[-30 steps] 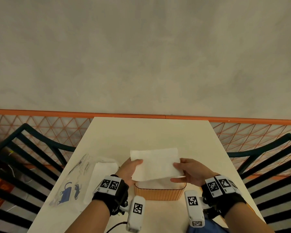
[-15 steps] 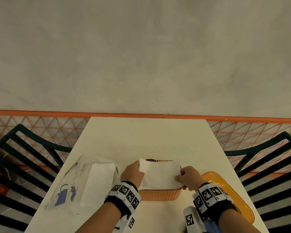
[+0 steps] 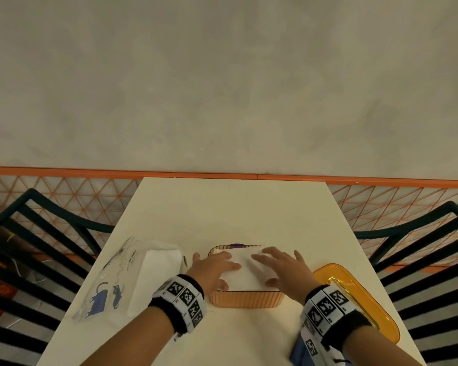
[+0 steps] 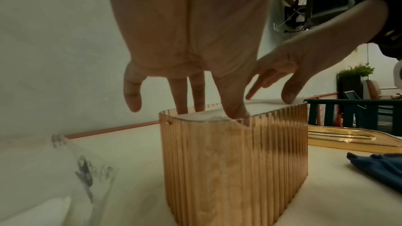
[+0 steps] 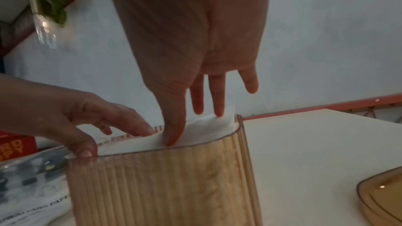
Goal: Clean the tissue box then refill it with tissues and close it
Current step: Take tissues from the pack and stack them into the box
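Note:
The amber ribbed tissue box (image 3: 246, 298) stands open on the table in front of me. A stack of white tissues (image 3: 245, 273) fills it up to the rim. My left hand (image 3: 221, 270) lies flat on the left half of the stack, fingers straight, thumb at the near rim. My right hand (image 3: 273, 269) presses flat on the right half in the same way. In the right wrist view the tissues (image 5: 208, 126) rise slightly above the box (image 5: 163, 186) at the far end. The box's amber lid (image 3: 354, 299) lies on the table to the right.
A clear plastic tissue pack (image 3: 132, 278) with white tissues inside lies left of the box. A blue cloth (image 3: 299, 352) sits at the near table edge by my right wrist. Dark slatted chairs (image 3: 37, 247) flank the table; a wall stands behind it.
Both hands lowered the tissue stack from above the box down into it. They then let go of its edges and now press flat on top.

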Motion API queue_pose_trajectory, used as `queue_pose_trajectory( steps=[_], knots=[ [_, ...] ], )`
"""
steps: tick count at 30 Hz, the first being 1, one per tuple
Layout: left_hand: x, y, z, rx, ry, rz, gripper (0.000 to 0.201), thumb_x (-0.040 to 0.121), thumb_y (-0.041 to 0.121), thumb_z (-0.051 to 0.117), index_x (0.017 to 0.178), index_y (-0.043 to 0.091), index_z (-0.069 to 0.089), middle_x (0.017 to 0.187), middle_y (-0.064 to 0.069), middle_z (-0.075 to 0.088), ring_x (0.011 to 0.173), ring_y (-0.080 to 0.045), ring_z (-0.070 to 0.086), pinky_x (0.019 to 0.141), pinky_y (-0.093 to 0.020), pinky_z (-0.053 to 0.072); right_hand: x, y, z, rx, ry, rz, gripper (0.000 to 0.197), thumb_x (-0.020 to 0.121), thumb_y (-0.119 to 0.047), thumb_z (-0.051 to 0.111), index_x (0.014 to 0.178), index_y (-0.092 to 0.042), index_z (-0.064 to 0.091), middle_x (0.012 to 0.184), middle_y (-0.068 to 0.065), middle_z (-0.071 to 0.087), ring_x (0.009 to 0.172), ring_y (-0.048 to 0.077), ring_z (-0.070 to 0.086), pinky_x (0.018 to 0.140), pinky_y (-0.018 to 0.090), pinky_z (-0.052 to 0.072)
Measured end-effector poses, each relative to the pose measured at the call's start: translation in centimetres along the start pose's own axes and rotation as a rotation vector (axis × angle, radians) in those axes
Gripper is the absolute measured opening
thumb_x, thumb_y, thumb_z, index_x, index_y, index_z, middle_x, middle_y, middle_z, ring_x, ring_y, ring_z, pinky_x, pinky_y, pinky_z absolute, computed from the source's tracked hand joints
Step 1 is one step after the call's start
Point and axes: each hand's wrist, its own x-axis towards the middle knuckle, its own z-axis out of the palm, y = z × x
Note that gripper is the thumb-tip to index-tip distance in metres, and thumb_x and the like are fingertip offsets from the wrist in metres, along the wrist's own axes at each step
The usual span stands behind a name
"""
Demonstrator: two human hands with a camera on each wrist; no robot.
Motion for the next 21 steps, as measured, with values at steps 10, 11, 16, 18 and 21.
queue_pose_trajectory(
  steps=[10, 11, 16, 18, 21],
  knots=[
    [0.9, -0.6, -0.2, 0.077, -0.121, 0.035, 0.060, 0.090, 0.040, 0.052, 0.145, 0.034, 0.028, 0.156, 0.008, 0.017, 0.141, -0.016, 0.024, 0.115, -0.049, 0.014, 0.9, 0.8, 0.5, -0.012, -0.166, 0.049, 0.064, 0.088, -0.034, 0.058, 0.142, -0.045, 0.024, 0.156, -0.005, 0.019, 0.139, 0.021, 0.032, 0.110, 0.066, 0.003],
    [0.9, -0.5, -0.3, 0.084, -0.119, 0.033, 0.060, 0.090, 0.043, 0.051, 0.145, 0.033, 0.028, 0.156, 0.008, 0.017, 0.141, -0.015, 0.024, 0.116, -0.050, 0.012, 1.0, 0.8, 0.3, 0.007, -0.184, 0.052, 0.064, 0.088, -0.035, 0.058, 0.142, -0.045, 0.024, 0.156, -0.005, 0.019, 0.140, 0.020, 0.030, 0.110, 0.065, 0.002],
    [0.5, 0.3, 0.0, 0.187, -0.069, 0.039, 0.052, 0.096, 0.040, 0.037, 0.146, 0.027, 0.027, 0.157, 0.002, 0.019, 0.142, -0.018, 0.025, 0.118, -0.052, 0.004, 0.9, 1.0, -0.3, 0.004, -0.164, 0.011, 0.063, 0.087, -0.039, 0.058, 0.143, -0.037, 0.028, 0.155, -0.002, 0.023, 0.141, 0.019, 0.027, 0.115, 0.057, 0.001],
    [0.1, 0.6, 0.2, 0.233, -0.002, 0.062, 0.048, 0.099, 0.034, 0.032, 0.144, 0.022, 0.031, 0.154, -0.002, 0.026, 0.140, -0.018, 0.028, 0.118, -0.051, 0.007, 0.6, 1.0, 0.0, -0.016, -0.105, -0.042, 0.058, 0.089, -0.038, 0.056, 0.142, -0.034, 0.032, 0.154, -0.003, 0.026, 0.140, 0.016, 0.028, 0.117, 0.050, 0.002],
    [0.2, 0.7, 0.7, 0.182, 0.137, 0.091, 0.041, 0.100, 0.027, 0.028, 0.138, 0.019, 0.042, 0.146, -0.004, 0.042, 0.135, -0.016, 0.037, 0.117, -0.042, 0.016, 0.2, 0.9, 0.6, 0.040, -0.034, -0.079, 0.052, 0.091, -0.036, 0.053, 0.140, -0.030, 0.038, 0.152, -0.004, 0.029, 0.139, 0.014, 0.030, 0.119, 0.038, 0.005]
  ],
)
